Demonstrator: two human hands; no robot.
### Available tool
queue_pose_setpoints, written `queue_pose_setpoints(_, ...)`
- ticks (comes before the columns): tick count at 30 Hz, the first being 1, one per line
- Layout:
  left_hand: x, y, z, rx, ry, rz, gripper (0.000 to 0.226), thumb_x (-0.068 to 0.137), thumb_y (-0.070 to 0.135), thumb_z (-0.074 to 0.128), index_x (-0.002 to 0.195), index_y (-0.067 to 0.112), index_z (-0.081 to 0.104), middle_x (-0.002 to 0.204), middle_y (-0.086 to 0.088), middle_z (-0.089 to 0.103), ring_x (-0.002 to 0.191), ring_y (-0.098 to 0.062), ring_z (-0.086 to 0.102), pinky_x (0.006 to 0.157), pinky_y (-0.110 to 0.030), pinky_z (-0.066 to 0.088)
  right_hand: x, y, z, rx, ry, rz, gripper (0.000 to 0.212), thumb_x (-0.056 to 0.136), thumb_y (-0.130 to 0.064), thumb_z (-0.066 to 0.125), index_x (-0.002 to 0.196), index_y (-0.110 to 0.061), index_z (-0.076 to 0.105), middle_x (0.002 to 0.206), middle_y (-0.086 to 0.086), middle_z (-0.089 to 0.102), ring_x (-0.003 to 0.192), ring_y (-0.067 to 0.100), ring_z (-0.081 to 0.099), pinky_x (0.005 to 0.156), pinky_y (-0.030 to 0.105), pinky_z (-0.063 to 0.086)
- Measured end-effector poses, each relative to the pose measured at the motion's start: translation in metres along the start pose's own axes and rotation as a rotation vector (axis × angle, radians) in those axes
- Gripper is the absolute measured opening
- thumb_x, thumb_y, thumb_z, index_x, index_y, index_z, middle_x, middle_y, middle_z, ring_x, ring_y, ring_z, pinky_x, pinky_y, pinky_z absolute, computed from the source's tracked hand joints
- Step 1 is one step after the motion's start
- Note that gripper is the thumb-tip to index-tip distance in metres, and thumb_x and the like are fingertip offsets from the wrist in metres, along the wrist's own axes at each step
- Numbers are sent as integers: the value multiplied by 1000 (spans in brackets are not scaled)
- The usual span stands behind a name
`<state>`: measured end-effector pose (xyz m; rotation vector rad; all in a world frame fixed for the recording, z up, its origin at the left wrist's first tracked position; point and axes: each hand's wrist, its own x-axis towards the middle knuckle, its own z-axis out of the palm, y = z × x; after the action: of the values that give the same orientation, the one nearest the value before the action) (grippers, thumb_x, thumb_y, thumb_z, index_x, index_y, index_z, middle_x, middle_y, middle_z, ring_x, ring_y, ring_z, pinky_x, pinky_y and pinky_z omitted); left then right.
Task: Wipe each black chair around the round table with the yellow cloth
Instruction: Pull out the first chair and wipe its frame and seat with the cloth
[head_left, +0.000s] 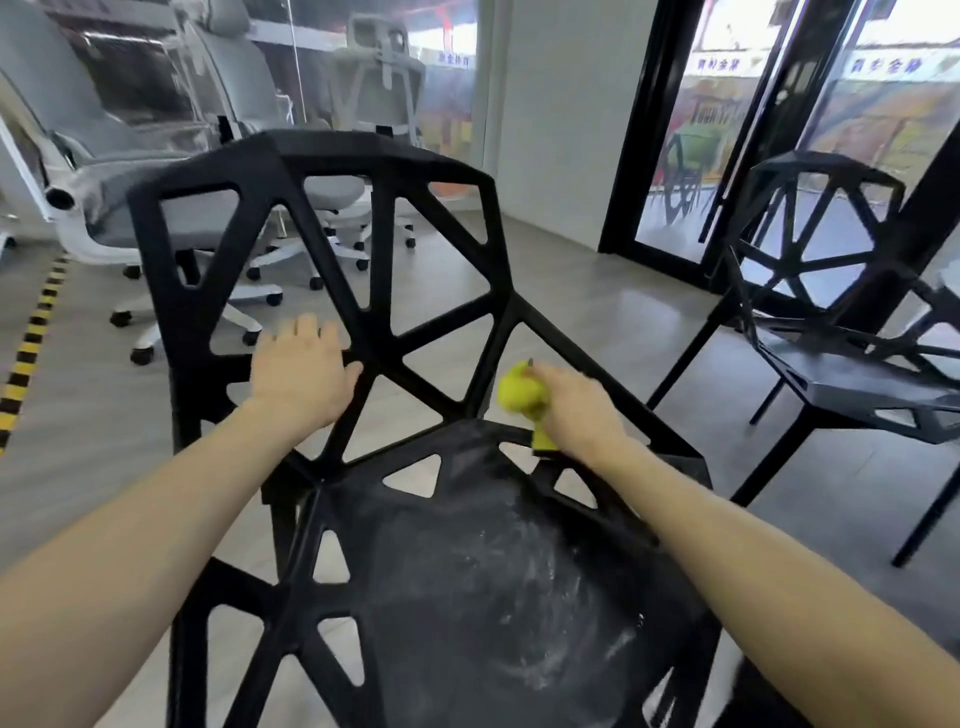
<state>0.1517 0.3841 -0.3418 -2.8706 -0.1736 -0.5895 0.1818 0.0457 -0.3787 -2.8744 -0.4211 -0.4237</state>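
black chair (363, 218) seat dusty, right hand (576, 410) w/ yellow cloth (519, 391)

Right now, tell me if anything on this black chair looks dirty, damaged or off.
The seat of the near black chair carries pale, dusty streaks in swirls across its dark surface, so it looks unclean. The right hand holds the yellow cloth against the backrest's lower strut; the left hand rests on the backrest. No breakage shows.

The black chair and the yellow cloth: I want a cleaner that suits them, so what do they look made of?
The black chair looks like moulded matte plastic, possibly coated metal: angular one-piece lattice, pale smears on the seat. The yellow cloth looks soft and bunched, maybe microfibre; blur hides the weave.
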Motion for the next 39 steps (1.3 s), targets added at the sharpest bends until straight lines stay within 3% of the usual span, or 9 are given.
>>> queue_pose_setpoints(3, 1, -9, 16, 84, -29, 49, 47, 108, 55, 38, 126, 18, 61, 119, -5, 69, 111, -29, 68, 90, -43, 44, 57, -21, -33, 280, 214, 184, 51, 90, -5, 53, 137, -23, 46, 122, 16, 57, 93, 43, 58, 79, 44, 46)
queue_pose_setpoints(7, 3, -12, 20, 47, 39, 60, 30, 105, 44, 49, 117, 21, 63, 107, 1, 72, 99, -25, 71, 79, -40, 42, 112, -45, -27, 228, 385, 249, 38, 91, 0, 55, 125, -18, 56, 129, 15, 44, 92, 41, 57, 72, 42, 44)
queue_pose_setpoints(12, 5, -9, 20, 32, 20, 39, 18, 100, 36, 57, 110, 22, 64, 96, 3, 70, 92, -25, 70, 74, -39, 34, 59, -64, 84, 197, 174, 50, 25, 89, -6, 63, 114, -9, 63, 132, 10, 39, 89, 37, 56, 77, 44, 52)
queue_pose_setpoints(15, 1, -7, 19, 27, 17, 37, 17, 96, 31, 59, 109, 22, 65, 93, 4, 69, 90, -25, 70, 75, -39, 36, 47, -70, 84, 233, -6, 37, 20, 86, -7, 61, 106, -9, 61, 129, 11, 43, 97, 44, 63, 81, 50, 57)
queue_pose_setpoints(21, 1, -5, 17, 32, 14, 14, 20, 92, 24, 58, 111, 24, 64, 96, 5, 68, 93, -23, 68, 75, -37, 26, 109, -38, -18, 282, 531, 220, 40, 88, -4, 55, 125, -19, 60, 122, 12, 57, 89, 34, 57, 82, 43, 48)
queue_pose_setpoints(28, -1, -5, 15, 21, 31, 12, 23, 90, 17, 56, 110, 23, 66, 93, 5, 69, 90, -23, 67, 75, -35, 28, 39, -54, 86, 172, 64, -6, 35, 95, -17, 59, 130, -20, 64, 134, 10, 44, 92, 43, 65, 81, 49, 55)
queue_pose_setpoints(33, -3, -4, 12, 14, 43, 9, 27, 89, 18, 56, 113, 24, 66, 97, 5, 70, 93, -22, 68, 78, -35, 29, 39, -58, 65, 307, -126, 118, 53, 89, -17, 68, 141, -27, 60, 141, 8, 44, 114, 37, 65, 92, 38, 54)
queue_pose_setpoints(36, -4, -2, 11, 8, 40, 9, 26, 87, 18, 58, 110, 24, 65, 98, 5, 70, 93, -22, 68, 77, -35, 29, 56, -80, 30, 457, 117, 151, 47, 81, -6, 67, 124, -24, 71, 125, 7, 64, 114, 27, 63, 85, 28, 47)
queue_pose_setpoints(39, -4, -2, 9, -10, 26, -8, 24, 79, 17, 66, 102, 24, 65, 95, 3, 71, 90, -25, 69, 76, -35, 30, 68, -130, 13, 474, 339, -147, 48, 79, -1, 71, 123, -20, 73, 129, 2, 56, 107, 13, 51, 92, 26, 42)
